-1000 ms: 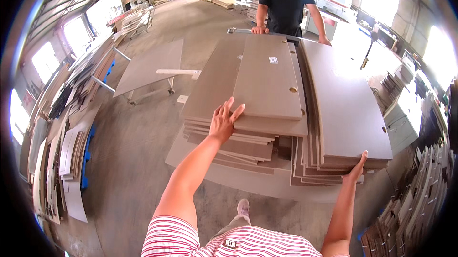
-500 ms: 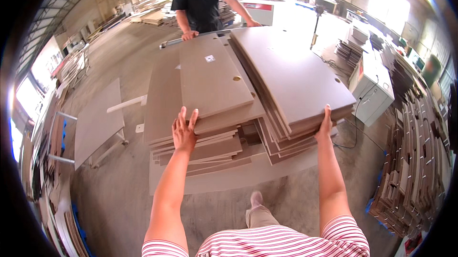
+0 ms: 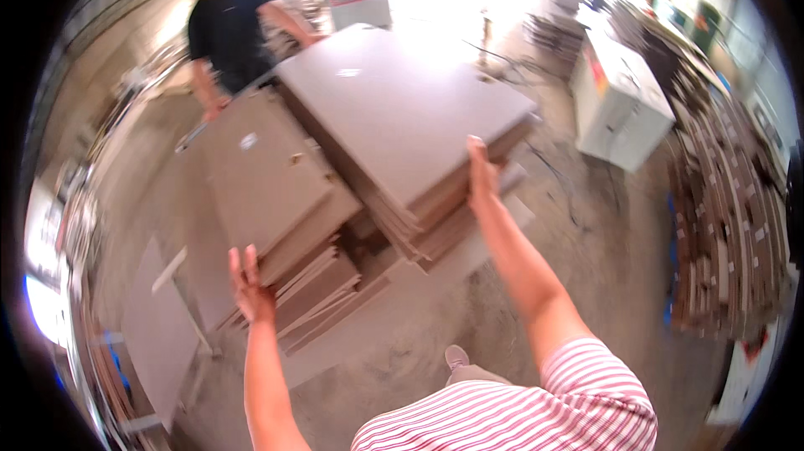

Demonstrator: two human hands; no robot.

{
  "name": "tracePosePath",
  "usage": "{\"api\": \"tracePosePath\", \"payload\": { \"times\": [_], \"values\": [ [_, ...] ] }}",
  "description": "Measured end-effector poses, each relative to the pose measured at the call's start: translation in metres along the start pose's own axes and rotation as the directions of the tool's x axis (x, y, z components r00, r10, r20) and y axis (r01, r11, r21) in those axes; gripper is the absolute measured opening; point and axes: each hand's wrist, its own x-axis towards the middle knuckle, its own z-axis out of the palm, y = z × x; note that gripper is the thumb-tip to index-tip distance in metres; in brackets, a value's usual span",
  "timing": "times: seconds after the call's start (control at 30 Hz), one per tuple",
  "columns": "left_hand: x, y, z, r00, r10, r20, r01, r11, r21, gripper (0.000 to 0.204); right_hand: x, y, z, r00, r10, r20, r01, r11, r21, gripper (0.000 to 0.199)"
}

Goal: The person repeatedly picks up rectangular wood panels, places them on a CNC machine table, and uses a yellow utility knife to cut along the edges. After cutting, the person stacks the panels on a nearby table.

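Where two stacks of brown boards sit side by side on the floor, the right stack's top board (image 3: 402, 108) runs lengthwise away toward a co-worker (image 3: 230, 32); right hand (image 3: 481, 170) grips its near edge, left hand (image 3: 249, 283) hovers open-fingered beside the left stack (image 3: 276, 191).

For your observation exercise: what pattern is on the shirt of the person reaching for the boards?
Red and white stripes on the shirt, seen best in the head view.
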Motion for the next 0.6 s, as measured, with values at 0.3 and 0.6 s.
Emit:
{"api": "tracePosePath", "payload": {
  "times": [0.3, 0.6],
  "values": [
    [0.072, -0.030, 0.243, 0.996, -0.081, -0.047, 0.082, 0.996, 0.028, 0.103, 0.133, 0.115, 0.135, 0.992, -0.002, -0.127, -0.041, 0.944, -0.328, 0.137],
    [0.120, -0.117, 0.488, 0.991, -0.125, 0.040, 0.125, 0.992, 0.018, 0.104, 0.249, 0.275, 0.294, 0.998, 0.040, -0.049, -0.055, 0.931, -0.360, 0.134]
  ]
}}
